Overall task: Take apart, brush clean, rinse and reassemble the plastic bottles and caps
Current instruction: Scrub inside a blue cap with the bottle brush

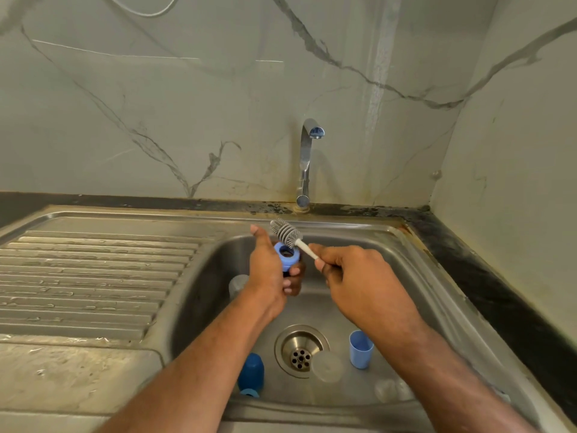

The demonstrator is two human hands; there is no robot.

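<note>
Nearest, dark blue bottle (250, 373) and light blue cup (360, 349) flank the sink (415, 276) drain (301, 350) — left hand (269, 270) grips a blue-capped bottle (287, 254), right hand (349, 270) clamps the brush (288, 234).

Dull, scuffed stainless-steel sink (415, 276); glossy chrome tap (305, 164) at twelve o'clock; matt blue plastic cup (360, 350) at five; veined polished marble wall (156, 104).

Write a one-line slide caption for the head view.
Over the sink, the left hand holds a blue-necked bottle while the right hand grips a brush.
</note>
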